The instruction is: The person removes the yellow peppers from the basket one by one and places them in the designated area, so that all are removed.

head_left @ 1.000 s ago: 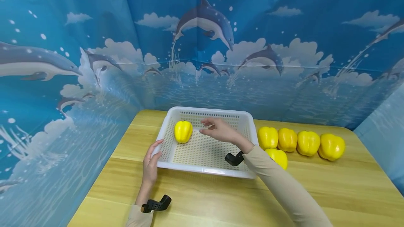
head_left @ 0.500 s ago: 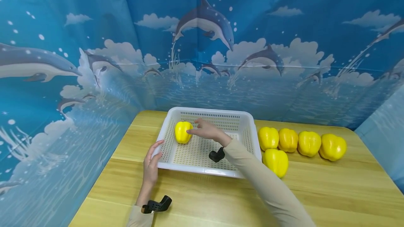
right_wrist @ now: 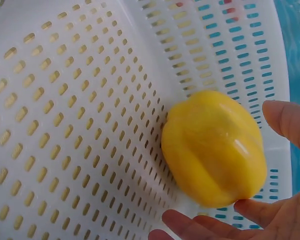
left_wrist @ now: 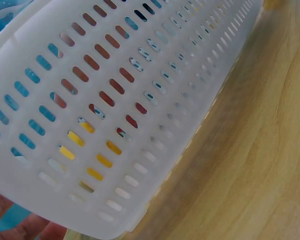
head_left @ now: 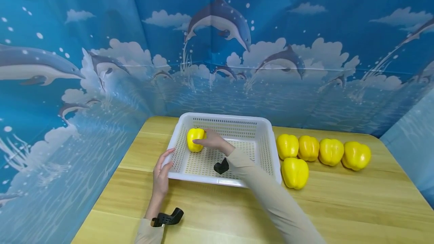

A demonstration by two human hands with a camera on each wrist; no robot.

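Observation:
A white perforated plastic basket (head_left: 223, 182) stands on the wooden table. Inside, near its left wall, is a yellow bell pepper (head_left: 191, 138). My right hand (head_left: 213, 140) reaches into the basket with its fingers spread about that pepper. In the right wrist view one fingertip (right_wrist: 242, 206) touches the bell pepper (right_wrist: 215, 150), while the thumb (right_wrist: 280, 116) stands slightly apart from it. My left hand (head_left: 161, 174) holds the basket's left side near the front corner. Its fingers (left_wrist: 27, 227) show partly beyond the basket wall (left_wrist: 20, 175) in the left wrist view.
Several more yellow bell peppers (head_left: 331, 152) stand right of the basket, mostly in a back row. A nearer bell pepper (head_left: 295, 173) sits close to the basket's right side. Behind the table (head_left: 366, 199) hangs a blue dolphin-print curtain (head_left: 217, 86).
My right hand has moved left inside the basket, from its middle to the yellow bell pepper. My left hand stays at the basket's left side.

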